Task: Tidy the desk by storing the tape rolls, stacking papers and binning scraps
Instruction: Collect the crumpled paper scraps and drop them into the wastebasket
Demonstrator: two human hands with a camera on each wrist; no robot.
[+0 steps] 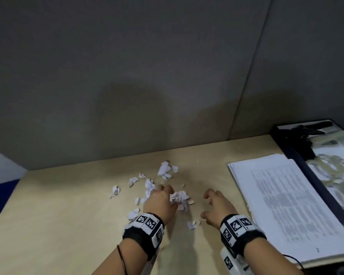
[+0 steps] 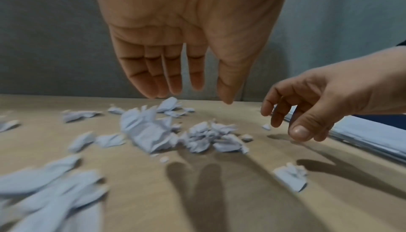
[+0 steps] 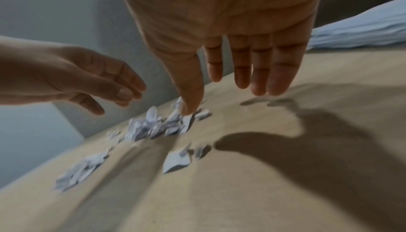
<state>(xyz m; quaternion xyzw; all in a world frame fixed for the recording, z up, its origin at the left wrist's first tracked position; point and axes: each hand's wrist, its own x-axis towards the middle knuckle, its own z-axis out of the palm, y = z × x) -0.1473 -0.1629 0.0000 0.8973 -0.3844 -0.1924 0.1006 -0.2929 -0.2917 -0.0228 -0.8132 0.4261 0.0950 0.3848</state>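
Both hands hang over the table point(image 1: 68, 225). The left hand point(image 1: 160, 203) and right hand point(image 1: 216, 207) hold nothing, fingers loose, above the paper scraps point(image 1: 179, 198).

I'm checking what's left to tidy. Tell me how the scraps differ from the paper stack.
The scraps are small, torn and crumpled; the paper stack is full flat sheets with printed text. The scraps lie scattered mid-desk around the left hand; the paper stack sits squared at the right, beside the right hand, against a dark folder. Neither hand holds anything. Both are white paper on the desk.
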